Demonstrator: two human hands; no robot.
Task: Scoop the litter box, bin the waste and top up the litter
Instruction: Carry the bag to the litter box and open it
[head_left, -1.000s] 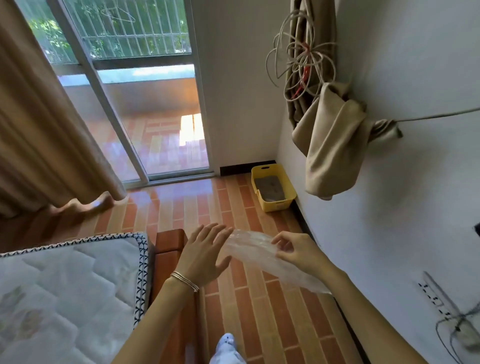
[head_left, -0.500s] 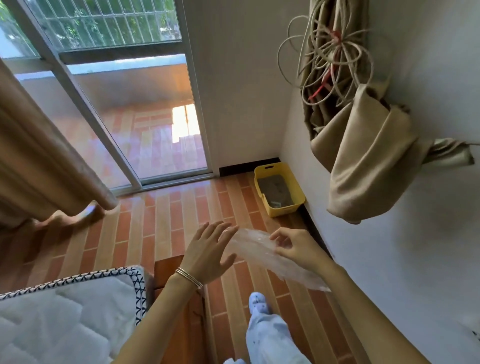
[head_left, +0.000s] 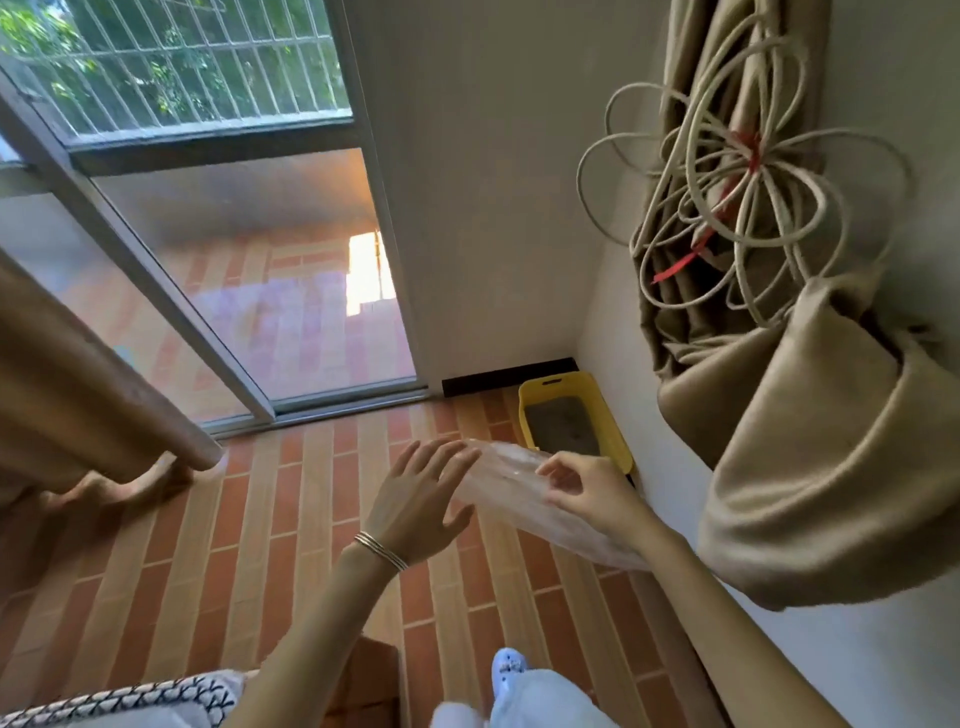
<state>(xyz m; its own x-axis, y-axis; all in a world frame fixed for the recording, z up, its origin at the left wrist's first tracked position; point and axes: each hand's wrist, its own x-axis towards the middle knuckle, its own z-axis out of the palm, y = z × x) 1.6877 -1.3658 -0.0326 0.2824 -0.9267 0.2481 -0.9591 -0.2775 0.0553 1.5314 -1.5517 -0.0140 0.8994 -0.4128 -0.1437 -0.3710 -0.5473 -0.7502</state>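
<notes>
A yellow litter box (head_left: 615, 431) with grey litter inside stands on the floor in the corner, against the right wall. In front of me I hold a clear plastic bag (head_left: 511, 486) at chest height. My right hand (head_left: 592, 493) pinches the bag's upper edge with curled fingers. My left hand (head_left: 418, 501), with bangles on the wrist, lies flat against the bag's left end, fingers straight. The bag's lower end trails under my right forearm.
Brown brick-pattern tiles (head_left: 291, 519) cover the floor. A glass sliding door (head_left: 291, 291) stands ahead, with a beige curtain (head_left: 78, 395) at left. On the right wall hang a tied curtain (head_left: 810, 441) and coiled cable (head_left: 737, 197). A mattress corner (head_left: 156, 701) sits bottom left.
I have walked towards the corner; the litter box is closer and the mattress has slid down out of most of the view. Both hands stay on the bag.
</notes>
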